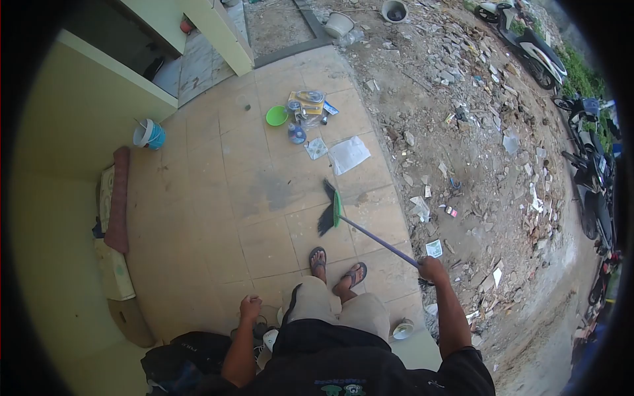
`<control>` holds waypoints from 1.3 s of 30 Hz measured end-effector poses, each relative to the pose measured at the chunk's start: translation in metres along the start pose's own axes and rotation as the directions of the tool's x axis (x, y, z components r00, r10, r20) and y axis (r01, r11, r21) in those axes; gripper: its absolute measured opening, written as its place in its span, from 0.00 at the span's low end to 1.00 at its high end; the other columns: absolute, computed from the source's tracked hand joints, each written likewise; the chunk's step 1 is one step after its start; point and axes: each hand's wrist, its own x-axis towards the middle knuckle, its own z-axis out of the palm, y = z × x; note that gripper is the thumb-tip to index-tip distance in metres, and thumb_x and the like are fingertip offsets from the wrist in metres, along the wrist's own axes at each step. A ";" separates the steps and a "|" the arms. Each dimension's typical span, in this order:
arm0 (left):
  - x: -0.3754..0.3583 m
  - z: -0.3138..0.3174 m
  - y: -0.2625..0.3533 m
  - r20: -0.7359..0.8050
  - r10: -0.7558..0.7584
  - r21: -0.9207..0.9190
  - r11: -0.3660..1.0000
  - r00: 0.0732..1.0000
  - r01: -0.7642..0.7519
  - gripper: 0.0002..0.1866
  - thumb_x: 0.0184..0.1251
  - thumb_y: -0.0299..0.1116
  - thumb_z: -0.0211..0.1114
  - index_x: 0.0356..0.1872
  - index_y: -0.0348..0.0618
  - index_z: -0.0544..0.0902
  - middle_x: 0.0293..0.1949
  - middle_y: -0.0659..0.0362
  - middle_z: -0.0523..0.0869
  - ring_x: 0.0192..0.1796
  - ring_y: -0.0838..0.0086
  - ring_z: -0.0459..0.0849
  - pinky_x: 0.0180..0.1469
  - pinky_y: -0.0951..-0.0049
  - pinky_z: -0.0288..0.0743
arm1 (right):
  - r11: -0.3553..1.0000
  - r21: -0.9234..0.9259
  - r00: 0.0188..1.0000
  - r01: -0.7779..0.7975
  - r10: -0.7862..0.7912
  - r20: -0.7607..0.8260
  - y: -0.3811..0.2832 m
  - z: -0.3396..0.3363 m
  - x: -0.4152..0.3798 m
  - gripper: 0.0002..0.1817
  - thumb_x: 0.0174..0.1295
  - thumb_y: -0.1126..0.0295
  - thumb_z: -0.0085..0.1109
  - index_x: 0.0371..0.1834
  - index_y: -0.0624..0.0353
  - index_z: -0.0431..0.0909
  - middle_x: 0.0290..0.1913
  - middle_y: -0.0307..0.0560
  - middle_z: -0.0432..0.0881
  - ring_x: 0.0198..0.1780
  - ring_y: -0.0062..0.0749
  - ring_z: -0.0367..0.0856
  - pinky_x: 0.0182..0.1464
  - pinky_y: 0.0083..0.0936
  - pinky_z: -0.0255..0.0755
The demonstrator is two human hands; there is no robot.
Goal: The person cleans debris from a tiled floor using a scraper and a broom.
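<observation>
We wear a black short-sleeved shirt (343, 369) with a small green printed emblem (338, 388), pale beige knee-length shorts (337, 309), and dark strapped open sandals (317, 259) on both feet.

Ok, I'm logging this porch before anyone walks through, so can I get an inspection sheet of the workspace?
Surface: tiled floor, beige, with a dark smudge near the middle.
Job's things: broom with green head and dark bristles on the tiles, purple handle running back to the right hand.
Clutter: green bowl, packets and bottles, white sheet, blue-and-white bucket by the wall.
Hands: right hand closed on the broom handle; left hand loosely curled by the thigh, holding nothing visible.
Cables: nothing seen.
Surroundings: rubble-strewn ground to the right, parked motorbikes, black bag beside the person.
</observation>
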 end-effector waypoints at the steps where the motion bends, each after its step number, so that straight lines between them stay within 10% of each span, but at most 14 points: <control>1: 0.003 0.001 -0.003 -0.022 -0.042 0.053 0.998 0.999 0.043 0.17 0.55 0.34 0.66 0.44 0.34 0.82 0.33 0.51 0.87 0.34 0.69 0.86 0.38 0.68 0.79 | 0.994 0.027 0.990 -0.107 0.109 -0.090 0.038 -0.014 -0.013 0.14 0.56 0.66 0.52 0.40 0.53 0.86 0.43 0.59 0.83 0.45 0.55 0.82 0.50 0.46 0.75; 10: 0.103 0.044 0.140 0.039 0.205 0.244 0.947 0.978 -0.208 0.28 0.49 0.37 0.73 0.51 0.35 0.78 0.48 0.45 0.82 0.48 0.56 0.83 0.52 0.63 0.76 | 0.825 0.242 0.737 -0.511 0.565 -0.371 0.074 -0.099 -0.039 0.10 0.55 0.73 0.51 0.34 0.69 0.78 0.38 0.69 0.81 0.43 0.64 0.80 0.46 0.52 0.74; 12: 0.167 0.066 0.207 0.066 0.346 0.284 0.893 0.936 -0.350 0.30 0.48 0.37 0.73 0.53 0.36 0.76 0.50 0.46 0.78 0.51 0.54 0.79 0.55 0.61 0.74 | 0.934 0.199 0.668 -0.296 0.351 -0.656 0.128 -0.028 -0.028 0.09 0.55 0.72 0.50 0.28 0.69 0.76 0.21 0.60 0.77 0.19 0.49 0.76 0.23 0.41 0.68; 15: 0.285 0.114 0.327 0.083 0.518 0.358 0.782 0.851 -0.510 0.34 0.46 0.36 0.74 0.57 0.39 0.72 0.53 0.46 0.75 0.59 0.53 0.73 0.59 0.60 0.70 | 0.210 0.956 0.639 -0.204 0.768 -0.032 -0.019 -0.050 -0.030 0.16 0.57 0.73 0.52 0.48 0.69 0.73 0.19 0.41 0.70 0.16 0.22 0.70 0.16 0.25 0.63; 16: 0.329 0.135 0.370 0.051 0.573 0.350 0.757 0.818 -0.552 0.36 0.45 0.36 0.74 0.59 0.41 0.71 0.54 0.47 0.74 0.59 0.52 0.73 0.59 0.59 0.71 | 0.188 0.960 0.601 -0.207 0.799 -0.027 -0.040 -0.034 -0.019 0.03 0.60 0.76 0.46 0.30 0.59 0.69 0.15 0.34 0.63 0.12 0.20 0.63 0.12 0.22 0.57; 19: 0.476 0.216 0.494 0.113 0.573 0.383 0.729 0.812 -0.568 0.39 0.46 0.33 0.74 0.63 0.44 0.66 0.61 0.47 0.66 0.60 0.49 0.72 0.58 0.56 0.75 | 0.085 0.959 0.509 -0.269 0.858 0.066 -0.111 0.015 0.022 0.07 0.64 0.68 0.48 0.36 0.60 0.72 0.13 0.33 0.63 0.09 0.22 0.61 0.08 0.24 0.55; 20: 0.510 0.237 0.513 0.119 0.604 0.429 0.684 0.788 -0.590 0.38 0.48 0.31 0.73 0.63 0.45 0.66 0.61 0.47 0.65 0.58 0.49 0.73 0.54 0.57 0.78 | -0.557 0.830 0.637 0.037 0.653 0.410 -0.105 0.040 0.007 0.20 0.68 0.65 0.48 0.64 0.46 0.67 0.18 0.40 0.73 0.16 0.34 0.72 0.15 0.27 0.65; 21: 0.535 0.253 0.531 0.139 0.602 0.450 0.669 0.786 -0.592 0.34 0.50 0.30 0.71 0.61 0.45 0.69 0.59 0.47 0.67 0.57 0.50 0.74 0.53 0.58 0.79 | -0.594 0.803 0.484 0.045 0.716 0.502 -0.186 -0.022 0.042 0.24 0.66 0.74 0.48 0.66 0.46 0.63 0.16 0.32 0.61 0.12 0.18 0.59 0.11 0.15 0.53; 29: 0.643 0.324 0.504 0.210 0.671 0.476 0.565 0.711 -0.674 0.10 0.57 0.24 0.61 0.41 0.41 0.82 0.46 0.45 0.76 0.38 0.51 0.85 0.43 0.57 0.82 | -0.409 0.883 0.422 -0.229 0.776 0.469 -0.279 -0.105 0.116 0.30 0.65 0.75 0.48 0.71 0.57 0.54 0.13 0.34 0.61 0.11 0.20 0.58 0.10 0.21 0.52; 31: 0.628 0.295 0.482 0.094 0.656 0.358 0.680 0.749 -0.640 0.08 0.57 0.26 0.63 0.38 0.40 0.83 0.44 0.44 0.77 0.39 0.48 0.85 0.42 0.54 0.81 | -0.344 0.838 0.328 -0.424 0.804 0.496 -0.235 -0.092 0.115 0.15 0.68 0.64 0.49 0.54 0.57 0.72 0.12 0.34 0.60 0.10 0.22 0.55 0.10 0.23 0.50; 33: 0.588 0.254 0.451 -0.035 0.546 0.220 0.821 0.837 -0.526 0.14 0.54 0.31 0.69 0.42 0.40 0.84 0.43 0.46 0.78 0.40 0.48 0.84 0.46 0.54 0.79 | -0.609 0.745 0.614 -0.271 0.487 0.621 -0.212 -0.099 0.102 0.21 0.68 0.49 0.45 0.23 0.50 0.72 0.11 0.34 0.60 0.09 0.24 0.53 0.09 0.24 0.49; 34: 0.569 0.235 0.426 -0.128 0.491 0.132 0.870 0.862 -0.475 0.15 0.53 0.31 0.71 0.42 0.40 0.84 0.41 0.46 0.78 0.40 0.49 0.83 0.45 0.56 0.78 | -0.316 0.827 0.419 -0.465 0.744 0.520 -0.259 -0.129 0.130 0.31 0.66 0.38 0.36 0.10 0.43 0.54 0.11 0.35 0.61 0.08 0.26 0.52 0.09 0.26 0.48; 37: 0.524 0.194 0.350 -0.358 0.305 0.014 0.947 0.882 -0.322 0.17 0.49 0.30 0.74 0.42 0.40 0.86 0.35 0.46 0.80 0.39 0.53 0.82 0.44 0.61 0.77 | -0.670 0.709 0.633 -0.218 0.456 0.626 -0.220 -0.134 0.120 0.22 0.68 0.46 0.44 0.21 0.48 0.69 0.12 0.36 0.63 0.09 0.25 0.55 0.09 0.24 0.50; 39: 0.496 0.161 0.299 -0.421 0.100 -0.004 0.994 0.902 -0.112 0.18 0.49 0.32 0.74 0.43 0.40 0.86 0.36 0.46 0.80 0.40 0.54 0.83 0.44 0.61 0.77 | -0.401 0.875 0.623 -0.270 0.620 0.476 -0.226 -0.138 0.129 0.15 0.67 0.51 0.48 0.32 0.49 0.71 0.13 0.37 0.64 0.10 0.24 0.58 0.09 0.23 0.52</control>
